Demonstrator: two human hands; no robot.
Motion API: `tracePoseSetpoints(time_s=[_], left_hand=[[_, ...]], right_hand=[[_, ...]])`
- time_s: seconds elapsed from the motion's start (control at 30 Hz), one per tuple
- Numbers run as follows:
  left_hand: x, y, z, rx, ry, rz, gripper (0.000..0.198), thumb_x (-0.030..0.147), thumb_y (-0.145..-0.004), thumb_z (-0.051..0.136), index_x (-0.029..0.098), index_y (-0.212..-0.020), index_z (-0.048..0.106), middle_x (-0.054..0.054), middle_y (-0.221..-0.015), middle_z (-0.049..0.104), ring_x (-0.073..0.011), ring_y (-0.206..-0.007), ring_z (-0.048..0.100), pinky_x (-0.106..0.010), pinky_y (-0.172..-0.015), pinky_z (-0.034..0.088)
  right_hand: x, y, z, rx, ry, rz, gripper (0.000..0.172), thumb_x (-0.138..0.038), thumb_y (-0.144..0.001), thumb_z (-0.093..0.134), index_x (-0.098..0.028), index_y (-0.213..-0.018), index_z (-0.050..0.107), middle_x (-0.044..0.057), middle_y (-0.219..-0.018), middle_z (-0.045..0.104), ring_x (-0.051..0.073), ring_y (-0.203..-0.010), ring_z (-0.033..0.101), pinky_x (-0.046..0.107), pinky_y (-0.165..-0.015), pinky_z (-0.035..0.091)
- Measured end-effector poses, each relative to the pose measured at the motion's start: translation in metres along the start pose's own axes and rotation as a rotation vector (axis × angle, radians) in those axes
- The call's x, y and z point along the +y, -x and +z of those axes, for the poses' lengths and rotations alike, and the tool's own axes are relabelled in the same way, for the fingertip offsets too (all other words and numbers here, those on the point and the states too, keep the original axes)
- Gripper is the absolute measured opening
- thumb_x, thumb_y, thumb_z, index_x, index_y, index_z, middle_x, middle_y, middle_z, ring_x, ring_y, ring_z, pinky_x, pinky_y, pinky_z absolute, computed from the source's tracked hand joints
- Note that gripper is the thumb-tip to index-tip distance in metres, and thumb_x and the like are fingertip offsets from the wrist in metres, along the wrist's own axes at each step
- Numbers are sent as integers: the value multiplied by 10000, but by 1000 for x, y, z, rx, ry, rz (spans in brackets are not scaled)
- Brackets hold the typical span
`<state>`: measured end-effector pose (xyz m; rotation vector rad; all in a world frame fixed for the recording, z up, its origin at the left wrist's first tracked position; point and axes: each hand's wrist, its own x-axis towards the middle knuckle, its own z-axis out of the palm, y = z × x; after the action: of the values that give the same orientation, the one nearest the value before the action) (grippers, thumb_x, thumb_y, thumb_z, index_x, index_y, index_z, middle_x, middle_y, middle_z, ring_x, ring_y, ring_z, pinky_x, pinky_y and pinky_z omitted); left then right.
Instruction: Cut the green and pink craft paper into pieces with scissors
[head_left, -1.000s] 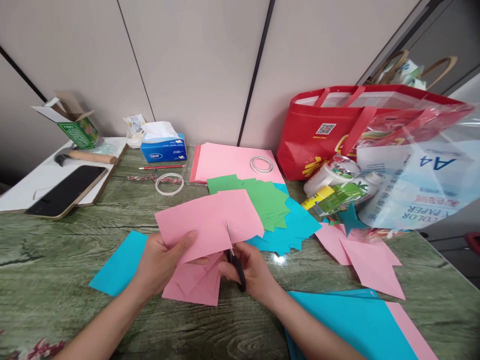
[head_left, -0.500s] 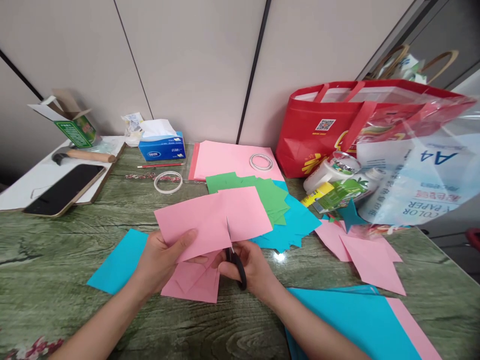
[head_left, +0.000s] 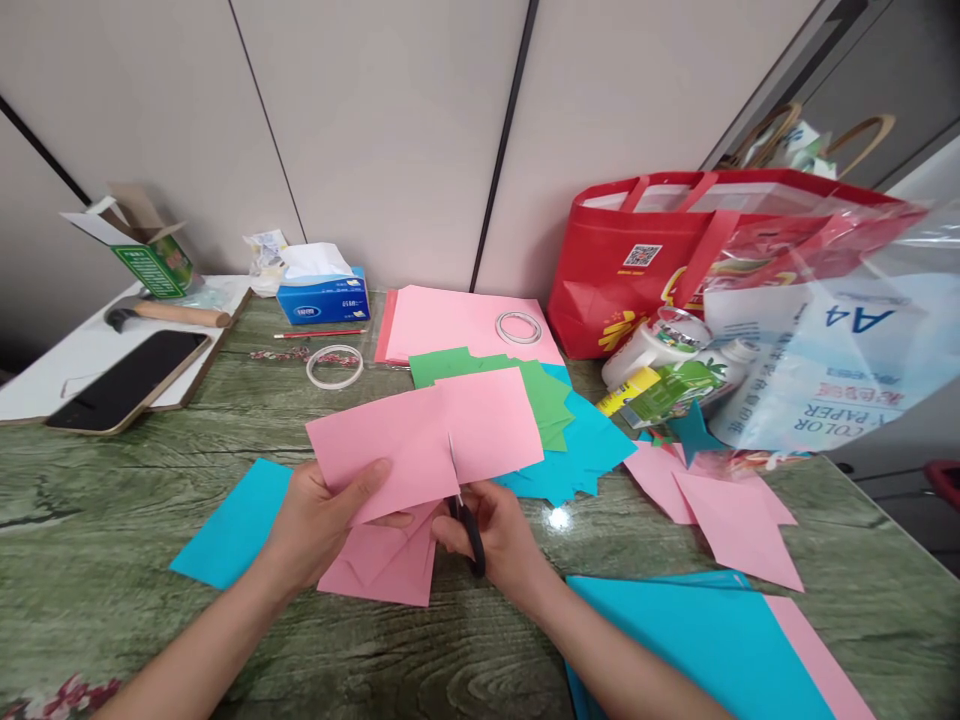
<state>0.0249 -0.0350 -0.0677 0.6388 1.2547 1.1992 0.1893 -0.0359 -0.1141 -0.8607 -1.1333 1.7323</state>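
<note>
My left hand (head_left: 319, 515) pinches a pink paper strip (head_left: 382, 445) by its lower edge, thumb on top. Black-handled scissors (head_left: 469, 535) are in my right hand (head_left: 495, 525), their blades across the strip right of its middle. A cut runs through most of the strip there, and its right part tilts slightly. Beneath my hands, pink paper pieces (head_left: 401, 575) lie on the table. Green paper pieces (head_left: 551, 400) and blue ones (head_left: 600, 450) are fanned out behind the strip.
Blue sheets (head_left: 690, 640) lie at front right, a blue piece (head_left: 232, 520) at left. Behind are a tissue box (head_left: 322, 298), tape rolls (head_left: 334, 367) and pink sheets (head_left: 465, 318). A red bag (head_left: 600, 265), glue stick (head_left: 628, 390), phone (head_left: 131, 380) and hammer (head_left: 169, 313) stand or lie around.
The view has shifted slightly, so things at the right appear a little further left. The scissors' handles look slightly closer together; both hands keep their holds.
</note>
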Motion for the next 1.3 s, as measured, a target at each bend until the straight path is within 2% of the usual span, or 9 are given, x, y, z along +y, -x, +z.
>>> tracePoseSetpoints(time_s=[0.3,0.5,0.8,0.9,1.0,1.17,1.3], left_hand=[[0,1,-2,1,-19,7,259,272,-550,779,177,-779,702,-4,-719,727,-203,-629,664,-312,-479,587],[-1,0,-1,44,-20,-3,279,274,-520,792,171,-760,697,2,-706,721,-195,-611,651,-310,-464,582],[3,3,1,29,-64,6,256,275,-528,785,178,-746,693,-17,-745,730,-222,-652,660,-314,-475,577],[2,3,1,11,-77,-1,282,291,-529,784,170,-766,691,-33,-754,735,-232,-649,670,-314,-472,574],[-1,2,1,-34,-75,-31,282,302,-545,778,161,-773,690,-36,-712,733,-231,-616,673,-333,-484,579],[-3,2,1,-59,-47,-39,258,280,-568,770,153,-777,690,-26,-680,727,-216,-590,668,-337,-483,583],[0,3,1,-53,-25,-61,251,274,-566,773,135,-759,694,-48,-710,734,-206,-592,666,-301,-462,578]], right_hand=[[-1,0,4,45,17,22,268,-285,-598,730,-168,-769,560,-60,-515,508,77,-439,422,196,-427,351],[0,0,5,76,38,28,269,-284,-597,722,-161,-763,550,-78,-472,484,68,-401,422,191,-404,362],[-4,1,6,110,74,71,302,-349,-588,730,-164,-746,551,-45,-460,566,73,-354,423,195,-364,350],[-4,0,6,118,49,50,333,-345,-563,756,-169,-773,567,-11,-552,636,117,-432,524,233,-436,431],[-3,-1,5,119,-11,6,381,-306,-539,783,-170,-827,574,43,-738,701,189,-647,632,280,-596,490],[0,-1,4,139,-40,-11,442,-268,-532,796,-173,-885,549,64,-808,709,227,-747,652,308,-665,497],[1,0,3,150,-17,2,420,-313,-530,793,-173,-847,557,82,-839,705,254,-807,649,328,-686,504]])
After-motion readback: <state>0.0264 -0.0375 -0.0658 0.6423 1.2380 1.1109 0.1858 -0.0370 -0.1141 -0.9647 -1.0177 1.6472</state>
